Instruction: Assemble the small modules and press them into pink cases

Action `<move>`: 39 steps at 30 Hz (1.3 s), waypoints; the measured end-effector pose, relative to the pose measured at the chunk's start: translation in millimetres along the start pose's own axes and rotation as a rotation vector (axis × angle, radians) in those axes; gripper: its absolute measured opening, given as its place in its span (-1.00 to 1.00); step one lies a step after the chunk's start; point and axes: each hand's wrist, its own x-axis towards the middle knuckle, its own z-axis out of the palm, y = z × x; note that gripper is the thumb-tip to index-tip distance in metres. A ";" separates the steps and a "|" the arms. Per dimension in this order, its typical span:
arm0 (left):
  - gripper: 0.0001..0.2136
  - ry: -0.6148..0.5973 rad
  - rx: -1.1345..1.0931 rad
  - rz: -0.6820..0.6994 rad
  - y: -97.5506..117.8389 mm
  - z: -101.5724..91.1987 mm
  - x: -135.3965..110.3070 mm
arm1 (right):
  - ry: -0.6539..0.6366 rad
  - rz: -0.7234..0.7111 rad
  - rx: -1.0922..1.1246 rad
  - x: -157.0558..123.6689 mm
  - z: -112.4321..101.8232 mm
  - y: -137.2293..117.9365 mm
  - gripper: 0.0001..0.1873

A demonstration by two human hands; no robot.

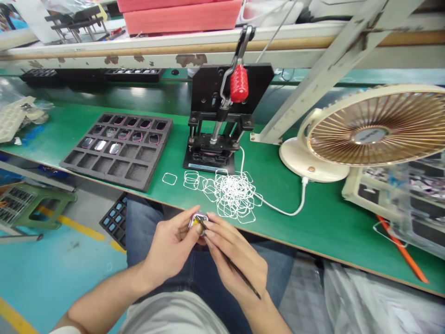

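Note:
Over my lap, just off the bench's front edge, my left hand [170, 246] pinches a small rounded-square watch case [192, 220] with a purple rim and something yellow inside. My right hand [236, 250] grips slim black tweezers [241, 274] like a pen, their tips at the case's opening. Fingers hide part of the case. Beyond my hands lies a tangled heap of thin white ring gaskets [236, 195], with a single gasket [169, 178] apart on its left. A dark grey foam tray [114, 169] holds several purple-rimmed cases in its back rows.
Behind the gaskets stands a black hand press [217, 144] with a red-handled lever [239, 83]. To the right are a cream fan [368, 134] with a white cable [292, 213], a slanted metal post [313, 83] and an orange stick [403, 250]. The green bench [313, 232] ends above my lap.

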 end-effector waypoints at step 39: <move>-0.51 -0.113 -0.301 -0.017 2.2 17.9 58.0 | 0.040 0.423 -0.190 50.5 -27.5 19.6 -0.77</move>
